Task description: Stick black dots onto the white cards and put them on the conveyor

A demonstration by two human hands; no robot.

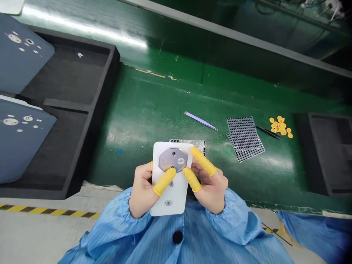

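Note:
Between my two hands is a white phone back cover (176,196), its top end away from me, with a silver octagonal camera plate (168,158) near that end. My left hand (144,189) grips its left side, the yellow-cotted thumb pressing at the lower edge of the plate and the other fingers mostly hidden behind. On the right side, my right hand (210,187) is closed on the cover, thumb beside the plate's lower right corner and index finger along the top right corner. A sheet of small black dots (202,143) lies partly hidden beneath the cover.
Purple tweezers (201,121) lie ahead on the green bench (148,106). To the right are dotted sheets (244,137), black tweezers (268,132) and yellow finger cots (281,126). Black trays stand left (79,146) and right (313,157); the left one holds blue-grey covers (22,146).

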